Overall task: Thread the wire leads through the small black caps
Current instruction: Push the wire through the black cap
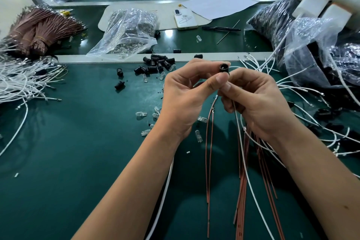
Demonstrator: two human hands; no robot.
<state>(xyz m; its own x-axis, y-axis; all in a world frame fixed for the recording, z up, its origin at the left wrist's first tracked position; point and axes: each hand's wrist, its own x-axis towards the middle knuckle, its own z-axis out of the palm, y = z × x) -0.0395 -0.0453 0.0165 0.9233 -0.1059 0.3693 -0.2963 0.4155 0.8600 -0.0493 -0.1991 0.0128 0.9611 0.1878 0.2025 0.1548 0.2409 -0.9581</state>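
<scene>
Left hand [185, 91] and right hand [251, 99] meet, both pinching one black cap [224, 68]. Cap's open mouth faces 12 o'clock, long axis 12–6. Brown wire leads [209, 142] trail toward 6 over the counter [78, 142].

A green table [78, 161] holds lots of small things. Loose black caps [157, 63] lie at 12 o'clock. Little clear bulbs [141, 114] lie near the middle. White wires [21, 84] pile up at 9 o'clock. Brown wires [241, 191] lie at 5 o'clock. A clear bag [128, 33] sits at 11 o'clock.
</scene>
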